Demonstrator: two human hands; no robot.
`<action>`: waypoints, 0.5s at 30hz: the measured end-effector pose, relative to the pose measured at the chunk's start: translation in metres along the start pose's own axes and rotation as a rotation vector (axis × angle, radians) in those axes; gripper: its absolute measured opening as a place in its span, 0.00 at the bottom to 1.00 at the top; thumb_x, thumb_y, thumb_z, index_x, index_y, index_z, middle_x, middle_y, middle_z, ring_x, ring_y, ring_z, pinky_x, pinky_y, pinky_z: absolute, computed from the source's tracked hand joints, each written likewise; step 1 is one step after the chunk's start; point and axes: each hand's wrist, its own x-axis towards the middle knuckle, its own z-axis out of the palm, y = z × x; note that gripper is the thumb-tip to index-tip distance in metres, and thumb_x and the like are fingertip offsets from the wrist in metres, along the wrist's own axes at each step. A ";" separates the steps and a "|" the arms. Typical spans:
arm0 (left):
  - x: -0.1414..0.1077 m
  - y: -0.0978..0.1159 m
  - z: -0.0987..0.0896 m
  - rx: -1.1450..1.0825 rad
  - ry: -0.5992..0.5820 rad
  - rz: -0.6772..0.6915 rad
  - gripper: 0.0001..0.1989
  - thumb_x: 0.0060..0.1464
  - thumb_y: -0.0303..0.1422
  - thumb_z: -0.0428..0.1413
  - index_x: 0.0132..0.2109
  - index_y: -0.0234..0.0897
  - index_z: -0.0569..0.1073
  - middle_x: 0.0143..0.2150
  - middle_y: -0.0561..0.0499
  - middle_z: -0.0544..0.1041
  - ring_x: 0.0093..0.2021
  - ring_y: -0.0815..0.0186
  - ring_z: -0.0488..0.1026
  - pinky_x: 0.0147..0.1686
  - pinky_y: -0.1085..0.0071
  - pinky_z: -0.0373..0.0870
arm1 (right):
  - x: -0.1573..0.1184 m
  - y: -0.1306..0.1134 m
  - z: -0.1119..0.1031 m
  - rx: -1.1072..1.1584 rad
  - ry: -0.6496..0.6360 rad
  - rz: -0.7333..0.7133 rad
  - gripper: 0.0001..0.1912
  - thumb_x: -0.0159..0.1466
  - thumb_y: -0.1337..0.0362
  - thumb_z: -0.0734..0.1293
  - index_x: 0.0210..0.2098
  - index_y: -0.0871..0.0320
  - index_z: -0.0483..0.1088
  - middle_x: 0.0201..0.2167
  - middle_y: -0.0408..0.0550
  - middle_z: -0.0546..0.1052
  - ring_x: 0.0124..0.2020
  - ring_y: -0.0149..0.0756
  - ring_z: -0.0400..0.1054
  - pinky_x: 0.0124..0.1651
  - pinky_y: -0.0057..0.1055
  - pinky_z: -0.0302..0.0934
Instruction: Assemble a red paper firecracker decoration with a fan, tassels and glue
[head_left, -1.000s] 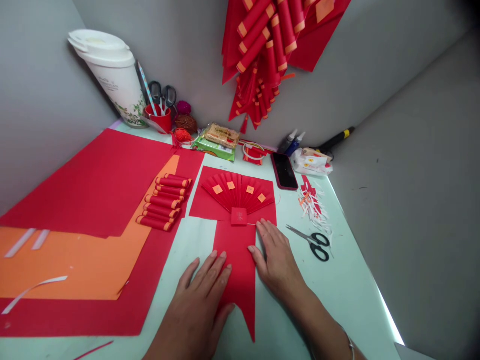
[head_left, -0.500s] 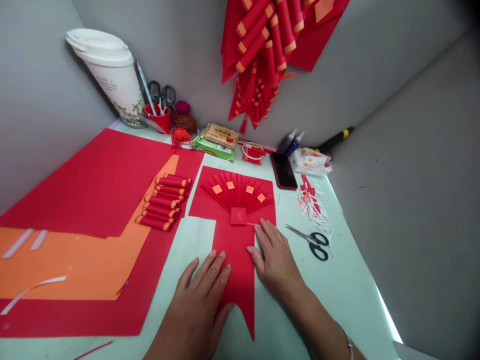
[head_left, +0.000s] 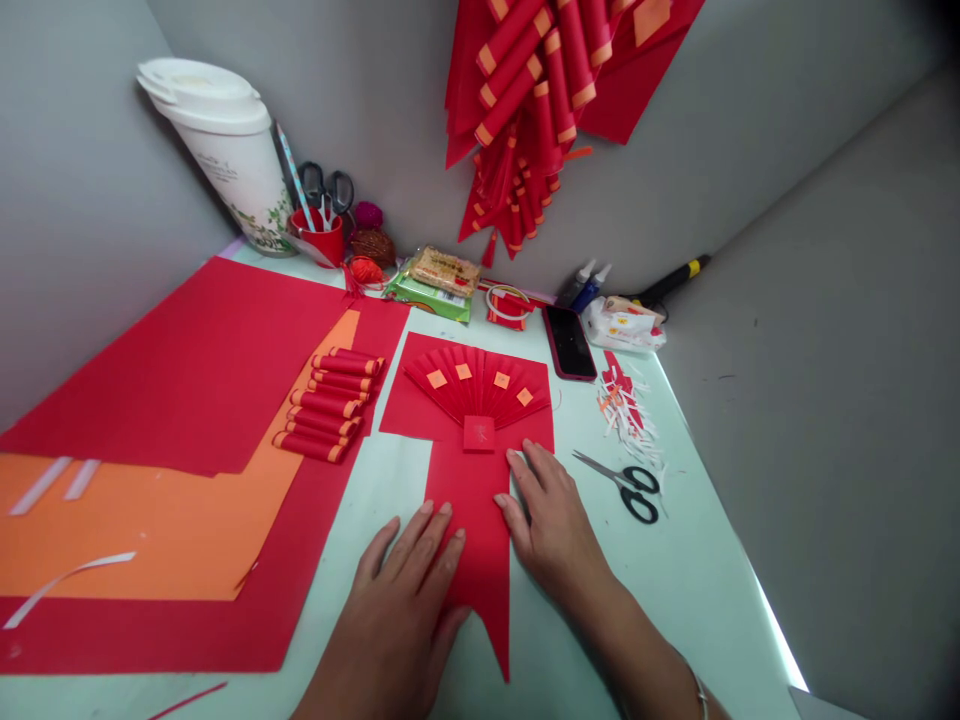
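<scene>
A long red paper banner (head_left: 480,520) with a notched lower end lies on the pale green table. My left hand (head_left: 409,580) rests flat on its left side, fingers spread. Along the banner's right edge lies my right hand (head_left: 544,510), open, its fingertips touching the paper. Just above, a red pleated paper fan (head_left: 480,385) sits on a wider red sheet (head_left: 397,410). Four-sided orange paper squares (head_left: 502,380) dot the fan, and a red square (head_left: 478,434) with a faint character covers its base, overlapping the banner's top.
Black-handled scissors (head_left: 626,487) lie right of my right hand, below paper scraps (head_left: 626,400) and a phone (head_left: 569,343). Red paper rolls (head_left: 330,405) with orange ends lie left, by large red (head_left: 187,360) and orange sheets (head_left: 165,530). A white cup (head_left: 225,160) stands at the back. Red firecracker decorations (head_left: 525,90) hang above.
Both hands stay almost where they were, the banner and fan too. The whole view has shifted very slightly.
</scene>
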 end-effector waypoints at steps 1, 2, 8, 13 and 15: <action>0.000 0.000 0.000 0.001 0.000 -0.001 0.22 0.59 0.33 0.56 0.60 0.38 0.70 0.61 0.44 0.75 0.60 0.51 0.71 0.58 0.52 0.65 | 0.000 -0.001 0.000 0.001 0.002 -0.001 0.23 0.71 0.61 0.60 0.61 0.68 0.66 0.62 0.68 0.67 0.63 0.58 0.61 0.60 0.55 0.62; 0.000 0.000 0.000 0.000 0.000 -0.001 0.23 0.58 0.33 0.56 0.60 0.38 0.70 0.61 0.43 0.75 0.60 0.51 0.71 0.58 0.52 0.65 | 0.000 -0.002 -0.001 0.002 0.005 -0.006 0.23 0.70 0.61 0.61 0.60 0.68 0.67 0.62 0.68 0.67 0.63 0.58 0.61 0.60 0.55 0.63; -0.001 0.000 0.001 0.016 0.016 0.007 0.22 0.58 0.31 0.55 0.59 0.36 0.71 0.61 0.42 0.76 0.60 0.50 0.72 0.57 0.51 0.65 | -0.001 -0.005 -0.003 -0.010 0.034 -0.049 0.21 0.70 0.62 0.61 0.57 0.68 0.70 0.59 0.68 0.70 0.60 0.58 0.64 0.58 0.55 0.65; -0.001 0.000 0.003 -0.025 0.011 -0.017 0.22 0.59 0.33 0.55 0.60 0.39 0.70 0.62 0.43 0.75 0.61 0.50 0.70 0.59 0.52 0.64 | -0.001 -0.004 -0.002 0.001 0.035 -0.043 0.21 0.69 0.62 0.61 0.57 0.67 0.70 0.58 0.68 0.71 0.60 0.58 0.65 0.58 0.55 0.66; -0.001 0.000 0.003 -0.018 0.019 -0.005 0.22 0.59 0.34 0.56 0.60 0.39 0.70 0.61 0.43 0.75 0.61 0.50 0.71 0.58 0.52 0.66 | -0.001 -0.004 -0.001 0.007 0.037 -0.043 0.20 0.69 0.62 0.62 0.57 0.66 0.70 0.58 0.67 0.71 0.59 0.57 0.65 0.58 0.55 0.66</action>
